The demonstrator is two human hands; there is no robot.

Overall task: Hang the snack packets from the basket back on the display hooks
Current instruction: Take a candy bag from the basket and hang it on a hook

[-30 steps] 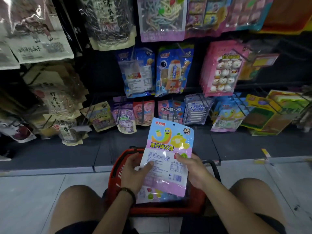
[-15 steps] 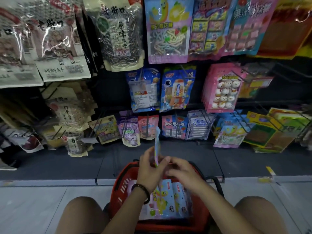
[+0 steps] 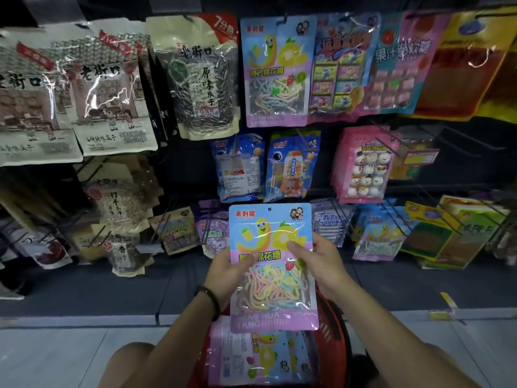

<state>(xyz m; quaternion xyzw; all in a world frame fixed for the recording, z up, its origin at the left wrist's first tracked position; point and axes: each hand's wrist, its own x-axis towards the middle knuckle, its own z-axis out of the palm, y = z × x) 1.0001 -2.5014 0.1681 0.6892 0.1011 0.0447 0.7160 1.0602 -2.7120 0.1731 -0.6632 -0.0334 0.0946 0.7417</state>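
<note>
Gripping the snack packet (image 3: 270, 264), both hands flank it.

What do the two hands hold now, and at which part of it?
Both hold one candy packet: the left hand grips its left edge, the right hand its right edge.

A pastel blue-and-pink snack packet (image 3: 271, 287) is being held upright with its printed front facing the camera. It is being gripped at its side edges by the left hand (image 3: 228, 273) and the right hand (image 3: 320, 264), thumbs lying on the front. Twisted pastel candy strands are being shown through its clear window, and its small hanging hole (image 3: 269, 209) is being left uncovered at the top. Similar packets (image 3: 268, 359) are being kept flat in the red basket (image 3: 337, 329) directly below. A matching packet (image 3: 277, 71) is being displayed hanging in the top row above.
</note>
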